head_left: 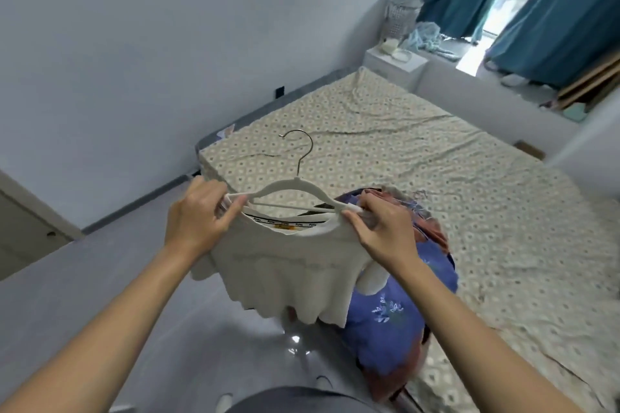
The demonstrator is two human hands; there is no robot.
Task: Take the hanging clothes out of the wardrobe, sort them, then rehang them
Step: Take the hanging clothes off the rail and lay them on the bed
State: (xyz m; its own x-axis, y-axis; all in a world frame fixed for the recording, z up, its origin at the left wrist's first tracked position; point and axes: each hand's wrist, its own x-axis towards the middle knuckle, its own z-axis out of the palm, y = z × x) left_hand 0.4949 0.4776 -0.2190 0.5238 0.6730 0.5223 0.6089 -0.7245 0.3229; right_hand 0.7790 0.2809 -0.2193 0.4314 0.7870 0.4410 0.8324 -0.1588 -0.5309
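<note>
Head: white top (285, 265) on hanger (288, 186), shoulders pinched between both hands' fingers (235, 211).

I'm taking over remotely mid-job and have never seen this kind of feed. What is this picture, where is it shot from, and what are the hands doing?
There is no machine here: a person works with bare hands, and the single wide-angle camera sits on their head, looking forward and down. The left hand and the right hand each pinch one shoulder end of a white hanger with a metal hook, together with the cream top that hangs on it. Behind and below the top, on the near corner of the bed, lies a pile of other clothes, blue floral fabric uppermost. The bed has a patterned sheet. The wardrobe is not in view.
</note>
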